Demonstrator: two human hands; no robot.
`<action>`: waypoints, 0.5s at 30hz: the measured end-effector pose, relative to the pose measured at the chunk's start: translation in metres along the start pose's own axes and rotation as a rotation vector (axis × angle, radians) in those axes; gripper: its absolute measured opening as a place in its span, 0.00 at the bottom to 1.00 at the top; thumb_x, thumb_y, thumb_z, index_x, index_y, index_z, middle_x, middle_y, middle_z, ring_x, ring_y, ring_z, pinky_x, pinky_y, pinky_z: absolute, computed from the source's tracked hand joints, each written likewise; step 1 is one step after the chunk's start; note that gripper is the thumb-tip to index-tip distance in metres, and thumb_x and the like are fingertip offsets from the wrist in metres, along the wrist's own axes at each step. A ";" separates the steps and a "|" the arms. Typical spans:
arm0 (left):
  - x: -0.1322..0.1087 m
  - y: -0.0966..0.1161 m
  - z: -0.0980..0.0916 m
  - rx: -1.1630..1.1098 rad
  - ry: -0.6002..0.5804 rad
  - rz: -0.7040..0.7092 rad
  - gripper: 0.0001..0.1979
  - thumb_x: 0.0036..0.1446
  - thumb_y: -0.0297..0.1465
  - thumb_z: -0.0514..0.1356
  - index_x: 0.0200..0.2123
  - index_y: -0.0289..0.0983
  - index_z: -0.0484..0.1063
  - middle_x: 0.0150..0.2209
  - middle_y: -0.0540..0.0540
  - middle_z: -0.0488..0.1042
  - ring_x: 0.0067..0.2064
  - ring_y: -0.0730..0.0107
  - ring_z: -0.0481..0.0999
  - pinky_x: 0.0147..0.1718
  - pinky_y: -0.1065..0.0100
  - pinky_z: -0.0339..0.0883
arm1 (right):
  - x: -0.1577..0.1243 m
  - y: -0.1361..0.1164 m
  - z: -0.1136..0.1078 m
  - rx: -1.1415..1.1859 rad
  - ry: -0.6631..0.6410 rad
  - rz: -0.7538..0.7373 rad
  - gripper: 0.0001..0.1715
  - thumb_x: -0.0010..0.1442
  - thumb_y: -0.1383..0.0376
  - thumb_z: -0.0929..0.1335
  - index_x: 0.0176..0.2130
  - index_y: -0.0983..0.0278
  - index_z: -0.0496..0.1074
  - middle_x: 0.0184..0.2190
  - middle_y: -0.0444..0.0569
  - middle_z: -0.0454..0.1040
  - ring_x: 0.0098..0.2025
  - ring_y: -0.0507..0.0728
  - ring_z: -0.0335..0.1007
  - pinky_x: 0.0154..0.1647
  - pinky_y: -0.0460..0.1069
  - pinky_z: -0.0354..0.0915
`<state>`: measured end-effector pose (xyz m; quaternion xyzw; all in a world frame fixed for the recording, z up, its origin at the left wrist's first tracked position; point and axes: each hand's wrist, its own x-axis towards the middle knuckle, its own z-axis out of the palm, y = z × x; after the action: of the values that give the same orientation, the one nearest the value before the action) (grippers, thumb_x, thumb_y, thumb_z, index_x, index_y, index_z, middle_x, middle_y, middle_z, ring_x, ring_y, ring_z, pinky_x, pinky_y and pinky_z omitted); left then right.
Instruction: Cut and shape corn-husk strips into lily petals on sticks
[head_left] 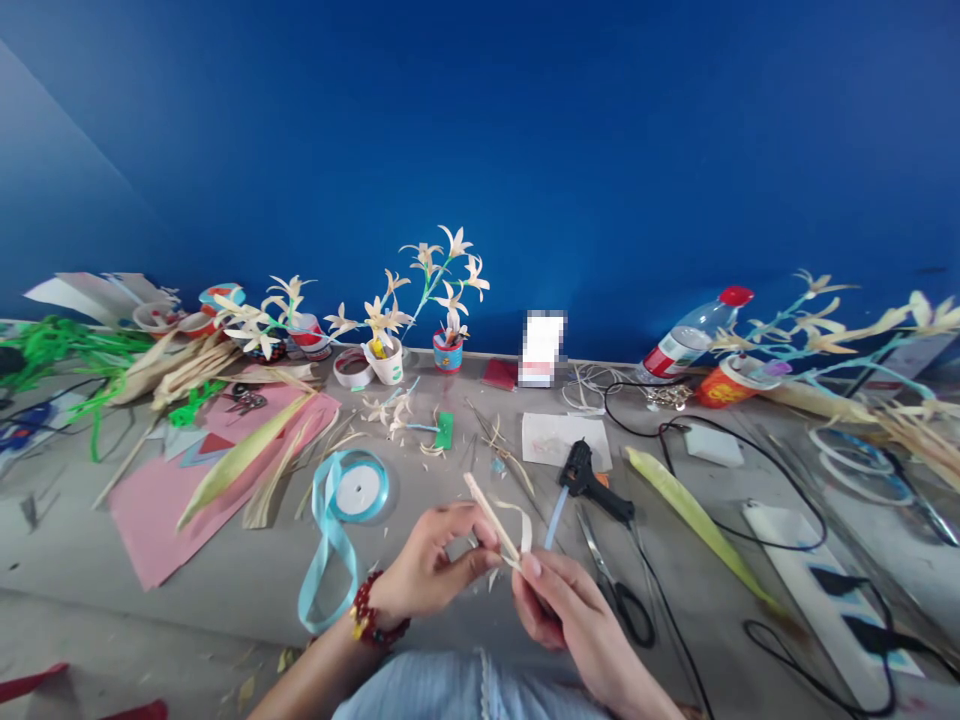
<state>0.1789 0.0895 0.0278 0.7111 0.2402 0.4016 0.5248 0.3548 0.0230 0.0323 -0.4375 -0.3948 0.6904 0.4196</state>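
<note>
My left hand [431,570] and my right hand [566,610] meet low in the middle, just above the table's front edge. Both pinch a thin pale straw strip [489,515] that slants up to the left, with a curled piece beside it. A red bead bracelet [367,615] circles my left wrist. A black glue gun [592,480] lies just beyond my right hand, and scissors [619,585] lie to its right. A light blue ribbon roll [358,490] sits left of my left hand.
Small pots of straw flowers [442,290] line the back by the blue wall. A plastic bottle [690,335] lies at the right. Pink paper [165,500] with long green-yellow leaves covers the left. A white power strip [817,590] and black cables lie at the right.
</note>
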 end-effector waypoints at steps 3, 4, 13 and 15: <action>0.000 -0.002 -0.002 -0.016 -0.003 0.015 0.07 0.61 0.30 0.62 0.30 0.34 0.71 0.30 0.46 0.75 0.33 0.70 0.73 0.36 0.72 0.64 | -0.002 0.003 -0.001 0.194 -0.038 0.047 0.29 0.62 0.45 0.67 0.23 0.64 0.64 0.14 0.36 0.56 0.14 0.44 0.40 0.14 0.43 0.37; 0.001 -0.003 -0.002 -0.024 -0.005 0.013 0.08 0.61 0.31 0.62 0.30 0.35 0.71 0.29 0.46 0.75 0.33 0.70 0.72 0.36 0.71 0.64 | -0.003 0.004 -0.002 0.257 -0.064 0.053 0.29 0.61 0.46 0.68 0.22 0.64 0.64 0.13 0.35 0.55 0.14 0.44 0.38 0.13 0.42 0.36; -0.001 -0.009 -0.004 -0.165 0.012 -0.124 0.13 0.62 0.36 0.62 0.27 0.34 0.69 0.27 0.47 0.71 0.31 0.72 0.69 0.33 0.71 0.63 | -0.012 -0.001 -0.019 0.249 -0.073 -0.139 0.29 0.66 0.45 0.62 0.24 0.62 0.61 0.14 0.35 0.51 0.15 0.46 0.38 0.15 0.43 0.41; -0.001 -0.009 -0.002 -0.177 0.034 -0.158 0.13 0.61 0.36 0.63 0.27 0.34 0.69 0.27 0.48 0.71 0.29 0.74 0.68 0.31 0.72 0.62 | -0.010 -0.005 -0.016 -0.075 0.030 -0.231 0.28 0.66 0.44 0.62 0.27 0.63 0.64 0.19 0.39 0.57 0.19 0.48 0.46 0.19 0.45 0.46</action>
<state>0.1770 0.0926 0.0196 0.6340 0.2679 0.3908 0.6112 0.3736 0.0183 0.0346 -0.4149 -0.4616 0.6157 0.4854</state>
